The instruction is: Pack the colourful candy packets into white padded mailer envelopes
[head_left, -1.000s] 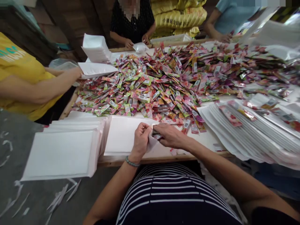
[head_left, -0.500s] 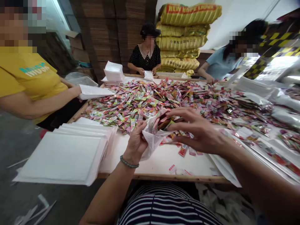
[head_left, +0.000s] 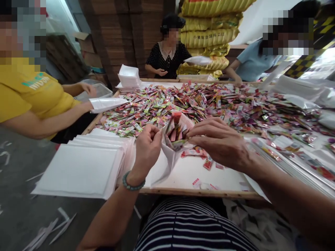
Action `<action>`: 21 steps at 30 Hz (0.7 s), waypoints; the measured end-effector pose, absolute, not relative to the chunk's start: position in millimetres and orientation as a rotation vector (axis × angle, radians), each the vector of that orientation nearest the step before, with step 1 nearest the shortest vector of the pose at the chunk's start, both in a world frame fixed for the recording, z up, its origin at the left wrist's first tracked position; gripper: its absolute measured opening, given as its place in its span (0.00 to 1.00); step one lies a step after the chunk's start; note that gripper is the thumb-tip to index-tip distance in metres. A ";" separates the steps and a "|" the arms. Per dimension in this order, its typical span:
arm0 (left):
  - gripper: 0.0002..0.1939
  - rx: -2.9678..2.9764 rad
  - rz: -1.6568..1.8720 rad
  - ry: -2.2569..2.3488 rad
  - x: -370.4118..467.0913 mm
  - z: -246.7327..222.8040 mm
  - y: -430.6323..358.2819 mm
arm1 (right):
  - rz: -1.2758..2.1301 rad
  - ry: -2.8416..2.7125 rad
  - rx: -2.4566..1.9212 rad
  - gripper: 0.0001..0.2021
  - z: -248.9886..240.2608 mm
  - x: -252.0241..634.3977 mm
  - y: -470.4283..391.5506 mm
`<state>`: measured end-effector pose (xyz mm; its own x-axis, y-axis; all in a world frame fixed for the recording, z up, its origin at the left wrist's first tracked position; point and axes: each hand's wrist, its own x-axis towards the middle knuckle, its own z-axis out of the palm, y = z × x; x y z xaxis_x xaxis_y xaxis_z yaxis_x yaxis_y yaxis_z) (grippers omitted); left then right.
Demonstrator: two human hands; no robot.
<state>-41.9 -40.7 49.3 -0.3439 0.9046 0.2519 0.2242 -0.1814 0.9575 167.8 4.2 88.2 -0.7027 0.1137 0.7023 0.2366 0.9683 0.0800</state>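
1. Opposite, a co-worker's pouch has swung sideways.
2. My left hand pinches the white bag over the table; I cannot tell whether my half-curled right hand grips it.
3. Packets are in, mouth unclosed; a heap lies loose.

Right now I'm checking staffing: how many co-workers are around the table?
3: one in yellow, at left; one in black, across; one in light blue, across, farther right. Others may be hidden.
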 end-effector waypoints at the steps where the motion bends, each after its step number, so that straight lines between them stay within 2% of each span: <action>1: 0.09 1.321 1.576 1.523 -40.6 51.9 -42.6 | -0.225 -2.362 -0.247 0.10 88.3 169.1 1.9; 7: 0.07 1.434 1.608 1.604 -37.0 63.1 -47.6 | -0.301 -2.406 -0.357 0.13 93.6 172.7 -8.8; 13: 0.06 1.549 1.496 1.740 -40.9 59.9 -46.4 | -0.326 -2.371 -0.392 0.09 80.2 177.4 -3.6; 21: 0.06 1.641 1.319 1.861 -43.0 68.2 -22.2 | -0.083 -2.312 -0.490 0.08 74.0 183.7 2.7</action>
<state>-43.0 -22.2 68.2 -0.2821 0.9052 0.3179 0.5997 -0.0922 0.7949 183.7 2.7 74.0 -0.6393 0.3224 0.6981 0.3714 0.9244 -0.0868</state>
